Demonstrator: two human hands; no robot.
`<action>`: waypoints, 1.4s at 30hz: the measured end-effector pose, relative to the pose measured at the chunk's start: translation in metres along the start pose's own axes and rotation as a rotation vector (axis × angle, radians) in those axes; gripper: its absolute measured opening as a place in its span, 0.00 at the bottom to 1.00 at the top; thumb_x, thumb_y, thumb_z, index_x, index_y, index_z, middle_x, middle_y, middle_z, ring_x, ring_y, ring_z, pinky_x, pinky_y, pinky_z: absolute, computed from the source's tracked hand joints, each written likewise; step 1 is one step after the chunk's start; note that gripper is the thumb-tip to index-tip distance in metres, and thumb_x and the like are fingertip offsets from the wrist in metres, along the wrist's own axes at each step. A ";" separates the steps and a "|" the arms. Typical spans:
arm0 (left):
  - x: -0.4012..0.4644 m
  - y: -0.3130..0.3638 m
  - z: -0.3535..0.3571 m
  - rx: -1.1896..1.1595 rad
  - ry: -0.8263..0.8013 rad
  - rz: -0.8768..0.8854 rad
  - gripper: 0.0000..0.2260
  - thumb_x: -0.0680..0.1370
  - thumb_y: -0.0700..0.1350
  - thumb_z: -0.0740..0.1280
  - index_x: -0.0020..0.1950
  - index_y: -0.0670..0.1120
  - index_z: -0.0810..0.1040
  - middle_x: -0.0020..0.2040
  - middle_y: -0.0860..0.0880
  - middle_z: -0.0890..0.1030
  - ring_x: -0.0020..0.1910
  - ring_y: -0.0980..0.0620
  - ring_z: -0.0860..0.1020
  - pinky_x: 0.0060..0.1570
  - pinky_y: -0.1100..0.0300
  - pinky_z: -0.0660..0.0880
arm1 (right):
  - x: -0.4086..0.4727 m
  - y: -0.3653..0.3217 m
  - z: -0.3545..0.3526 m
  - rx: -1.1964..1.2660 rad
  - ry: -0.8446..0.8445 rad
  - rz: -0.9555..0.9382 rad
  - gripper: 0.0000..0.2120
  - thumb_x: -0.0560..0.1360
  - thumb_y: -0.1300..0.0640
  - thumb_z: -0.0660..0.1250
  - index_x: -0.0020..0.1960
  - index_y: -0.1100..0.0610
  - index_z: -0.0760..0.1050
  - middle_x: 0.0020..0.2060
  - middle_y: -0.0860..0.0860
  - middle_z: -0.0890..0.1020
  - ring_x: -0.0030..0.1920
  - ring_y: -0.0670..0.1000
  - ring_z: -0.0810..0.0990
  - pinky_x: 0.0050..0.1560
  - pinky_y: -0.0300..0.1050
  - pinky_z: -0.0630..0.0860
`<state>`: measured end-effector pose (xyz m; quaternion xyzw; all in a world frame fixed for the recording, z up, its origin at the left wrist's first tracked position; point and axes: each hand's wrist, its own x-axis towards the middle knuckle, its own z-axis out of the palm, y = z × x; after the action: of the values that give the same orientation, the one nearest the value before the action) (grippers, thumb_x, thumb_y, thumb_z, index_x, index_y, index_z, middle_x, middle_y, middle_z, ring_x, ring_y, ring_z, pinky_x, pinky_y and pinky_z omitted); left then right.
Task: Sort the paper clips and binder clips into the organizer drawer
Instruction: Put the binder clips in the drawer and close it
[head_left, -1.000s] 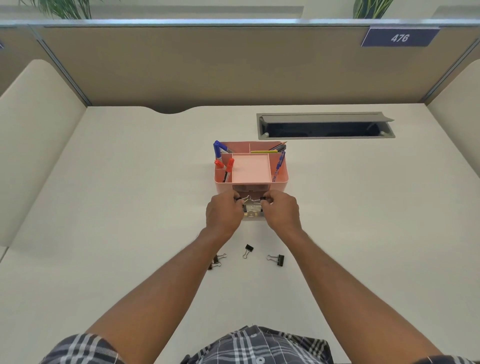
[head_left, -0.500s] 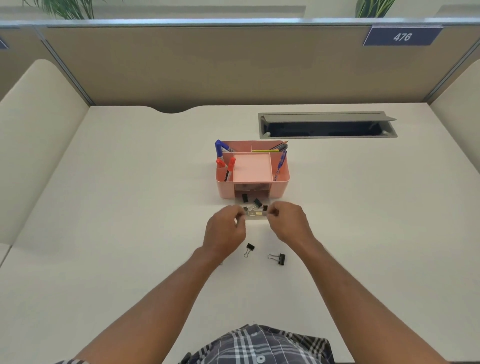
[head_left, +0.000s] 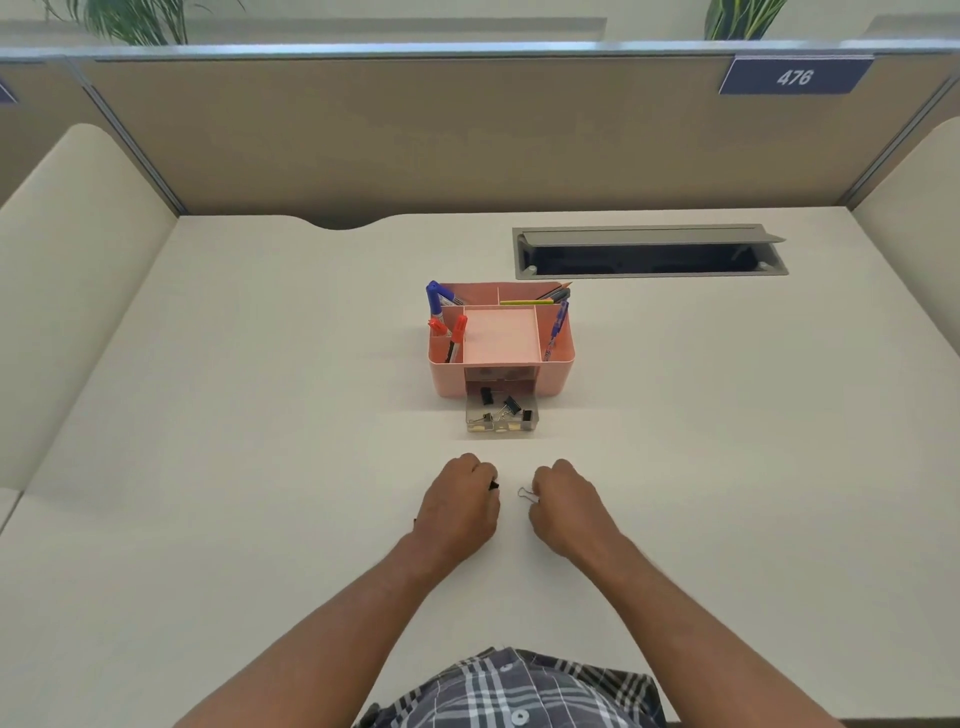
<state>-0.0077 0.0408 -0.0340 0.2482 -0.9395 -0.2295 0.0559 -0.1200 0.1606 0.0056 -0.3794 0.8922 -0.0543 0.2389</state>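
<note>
A pink desk organizer (head_left: 558, 371) stands mid-desk with pens in its side compartments. Its clear drawer (head_left: 502, 425) is pulled out toward me and holds several black binder clips. My left hand (head_left: 460, 506) rests on the desk in front of the drawer, fingers closed on a black binder clip (head_left: 493, 486) whose tip shows at the thumb. My right hand (head_left: 563, 506) is beside it, pinching a binder clip (head_left: 527, 493) whose wire handles stick out to the left; its body is hidden. A dark speck (head_left: 415, 519) shows at my left wrist.
A grey cable hatch (head_left: 649, 252) lies open at the back right of the desk. Beige partition walls enclose the desk at the back and both sides. A sign reading 476 (head_left: 795, 77) hangs on the back wall.
Both hands have pulled back from the drawer toward me and closed on the clips that lay on the desk. The drawer now stands pulled out and uncovered.
</note>
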 end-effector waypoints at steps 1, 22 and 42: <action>0.001 -0.001 -0.001 -0.006 0.011 -0.001 0.07 0.77 0.44 0.63 0.51 0.44 0.78 0.47 0.48 0.76 0.47 0.48 0.74 0.45 0.59 0.71 | 0.003 0.000 0.001 0.038 0.018 0.002 0.04 0.75 0.59 0.60 0.47 0.59 0.72 0.48 0.56 0.73 0.40 0.57 0.72 0.38 0.45 0.66; 0.090 0.011 -0.052 -0.128 0.163 0.025 0.12 0.74 0.36 0.68 0.56 0.48 0.78 0.53 0.50 0.81 0.48 0.51 0.77 0.49 0.56 0.80 | 0.088 -0.022 -0.046 0.277 0.281 -0.133 0.10 0.77 0.62 0.59 0.55 0.58 0.75 0.49 0.50 0.72 0.48 0.53 0.75 0.38 0.35 0.65; -0.022 -0.064 -0.045 -0.379 0.097 -0.079 0.13 0.62 0.38 0.63 0.43 0.50 0.75 0.40 0.56 0.77 0.40 0.54 0.75 0.40 0.57 0.75 | 0.010 -0.067 0.035 0.157 -0.016 -0.522 0.17 0.73 0.51 0.67 0.62 0.53 0.74 0.57 0.52 0.73 0.58 0.52 0.70 0.51 0.49 0.75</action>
<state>0.0496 -0.0160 -0.0231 0.2805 -0.8652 -0.3920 0.1380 -0.0660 0.1089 -0.0103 -0.5774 0.7553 -0.1800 0.2524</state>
